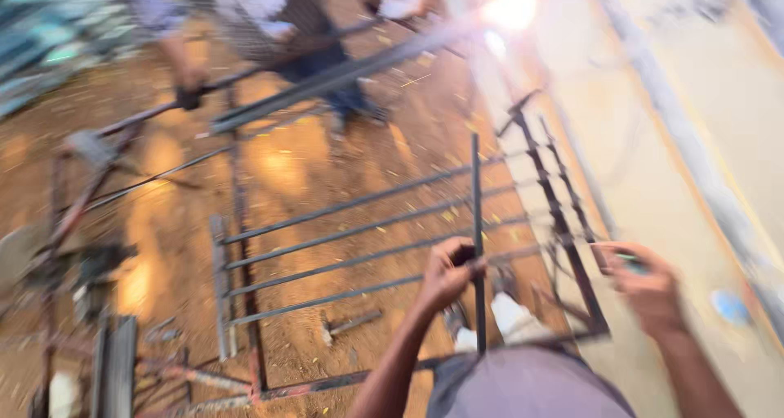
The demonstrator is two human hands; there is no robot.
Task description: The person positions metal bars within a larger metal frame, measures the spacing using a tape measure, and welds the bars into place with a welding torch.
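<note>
The picture is blurred by motion. My left hand (447, 273) is closed around a thin dark metal bar (477, 197) that stands upright over a metal grille frame (563, 222). The grille lies flat on the reddish dirt ground, with several long parallel bars (343, 237). My right hand (649, 286) hovers at the grille's right side, gripping a small slim object (625, 259) that I cannot identify. My shoes show below the left hand.
Another person (282, 26) stands at the top, a hand on a long metal rod (147, 116). A hammer (347, 324) lies on the dirt inside the grille. Scrap metal and tools (90, 279) sit at the left. A pale concrete strip (694, 140) runs along the right.
</note>
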